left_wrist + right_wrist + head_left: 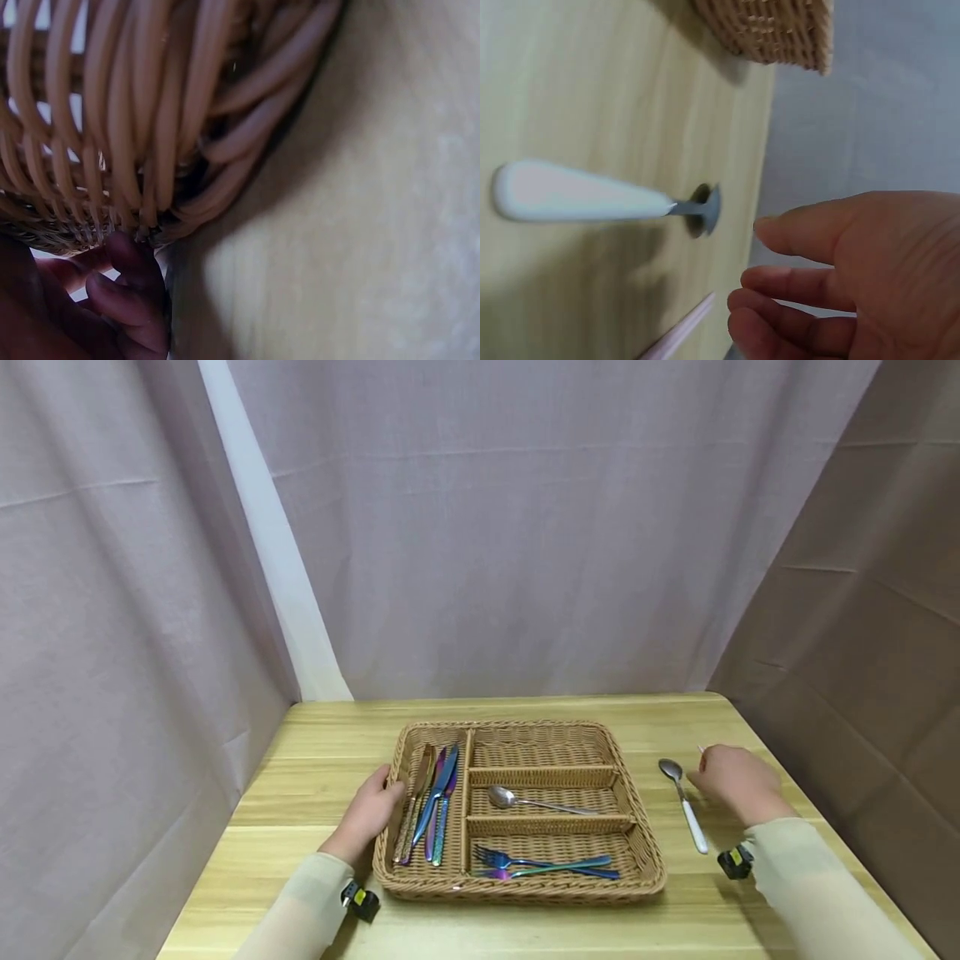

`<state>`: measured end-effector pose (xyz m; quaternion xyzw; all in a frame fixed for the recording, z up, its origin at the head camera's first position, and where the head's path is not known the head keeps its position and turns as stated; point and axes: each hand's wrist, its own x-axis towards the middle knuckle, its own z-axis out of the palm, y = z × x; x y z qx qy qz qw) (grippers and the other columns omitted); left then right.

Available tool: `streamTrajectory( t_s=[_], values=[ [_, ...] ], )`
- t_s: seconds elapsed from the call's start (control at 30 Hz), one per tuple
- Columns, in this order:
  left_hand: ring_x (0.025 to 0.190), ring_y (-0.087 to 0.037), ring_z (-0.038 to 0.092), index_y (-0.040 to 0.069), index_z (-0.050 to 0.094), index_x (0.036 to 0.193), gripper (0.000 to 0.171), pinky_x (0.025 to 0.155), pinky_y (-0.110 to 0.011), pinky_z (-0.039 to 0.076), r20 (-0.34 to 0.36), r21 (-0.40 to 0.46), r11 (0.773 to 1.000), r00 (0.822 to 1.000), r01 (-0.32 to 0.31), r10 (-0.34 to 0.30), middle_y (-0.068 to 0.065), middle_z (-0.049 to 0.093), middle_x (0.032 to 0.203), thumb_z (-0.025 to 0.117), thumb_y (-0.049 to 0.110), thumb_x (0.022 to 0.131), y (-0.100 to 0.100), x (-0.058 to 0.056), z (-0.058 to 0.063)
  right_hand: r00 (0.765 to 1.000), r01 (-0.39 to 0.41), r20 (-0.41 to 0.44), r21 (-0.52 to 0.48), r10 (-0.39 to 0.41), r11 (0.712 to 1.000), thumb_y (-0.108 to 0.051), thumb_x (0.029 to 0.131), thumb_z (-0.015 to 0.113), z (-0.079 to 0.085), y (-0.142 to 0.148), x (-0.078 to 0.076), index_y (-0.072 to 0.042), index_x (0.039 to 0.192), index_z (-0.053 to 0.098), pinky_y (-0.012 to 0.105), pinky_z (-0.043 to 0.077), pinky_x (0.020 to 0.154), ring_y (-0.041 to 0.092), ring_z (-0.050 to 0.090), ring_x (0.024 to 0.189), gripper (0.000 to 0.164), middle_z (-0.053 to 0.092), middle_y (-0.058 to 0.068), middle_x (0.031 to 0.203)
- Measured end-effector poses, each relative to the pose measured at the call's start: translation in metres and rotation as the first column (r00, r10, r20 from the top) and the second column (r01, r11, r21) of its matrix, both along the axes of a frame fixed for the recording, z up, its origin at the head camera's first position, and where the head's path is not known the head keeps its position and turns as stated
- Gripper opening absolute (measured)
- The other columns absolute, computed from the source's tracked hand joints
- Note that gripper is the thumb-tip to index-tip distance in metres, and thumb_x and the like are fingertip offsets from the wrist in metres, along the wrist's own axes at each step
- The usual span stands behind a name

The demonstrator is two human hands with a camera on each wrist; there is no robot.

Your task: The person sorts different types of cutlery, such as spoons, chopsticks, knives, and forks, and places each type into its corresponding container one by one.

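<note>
My left hand grips the left rim of a divided wicker basket, thumb on the rim and fingers against the outer wall. In the left wrist view the curled fingers sit right at the weave. My right hand hovers over the table's right side, fingers loosely bent and nothing between them in the right wrist view. Beside it lies a spoon with a white handle, bowl pointing away. A thin, pale pink pointed stick lies below the hand, mostly hidden in the head view.
Several table knives fill the basket's left compartment. A metal spoon lies in the middle right one, and blue and rainbow forks in the front one. Grey curtains hang behind the wooden table.
</note>
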<state>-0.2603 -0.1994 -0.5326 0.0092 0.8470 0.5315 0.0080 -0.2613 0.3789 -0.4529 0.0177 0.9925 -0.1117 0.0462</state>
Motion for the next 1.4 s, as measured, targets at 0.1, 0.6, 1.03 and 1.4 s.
streamTrajectory(
  t_s=[0.1,0.6,1.03,1.4],
  values=[
    [0.124,-0.039,0.066,0.003,0.057,0.153,0.047,0.111,-0.061,0.051,-0.003,0.008,1.000,1.000,-0.005,0.005,-0.022,0.067,0.141,0.055,0.021,0.110,0.000,0.000,0.001,0.998,0.004,0.061,-0.009,-0.004,1.000,-0.036,0.103,0.063,-0.005,0.005,0.001,-0.015,0.077,0.061,0.048,0.046,0.059,0.027,0.054,0.071,0.033,0.059,0.009,0.078],
    [0.121,-0.039,0.067,0.003,0.060,0.147,0.041,0.111,-0.063,0.051,-0.022,-0.036,0.999,1.000,0.007,-0.008,-0.021,0.070,0.134,0.054,0.019,0.110,-0.001,0.000,0.000,0.984,0.024,0.177,-0.019,-0.020,1.000,-0.047,0.103,0.066,-0.031,-0.001,0.002,-0.011,0.084,0.065,0.056,0.050,0.065,0.030,0.058,0.077,0.041,0.066,0.014,0.088],
    [0.127,-0.041,0.064,0.002,0.059,0.148,0.042,0.114,-0.063,0.048,-0.031,-0.050,0.999,0.999,0.008,-0.010,-0.022,0.068,0.138,0.054,0.019,0.110,-0.001,-0.004,0.001,0.992,-0.002,0.127,-0.014,0.003,1.000,-0.028,0.096,0.068,-0.034,-0.007,-0.001,-0.011,0.076,0.058,0.064,0.053,0.065,0.033,0.060,0.078,0.028,0.068,0.020,0.091],
    [0.129,-0.043,0.063,0.001,0.058,0.150,0.043,0.115,-0.065,0.046,-0.021,-0.058,0.998,1.000,0.008,-0.009,-0.023,0.067,0.140,0.053,0.019,0.111,-0.002,-0.002,0.003,0.994,-0.005,0.106,-0.032,0.008,0.999,-0.018,0.091,0.063,-0.028,-0.008,0.001,-0.013,0.073,0.055,0.050,0.049,0.058,0.028,0.058,0.069,0.020,0.063,0.010,0.078]
  ],
)
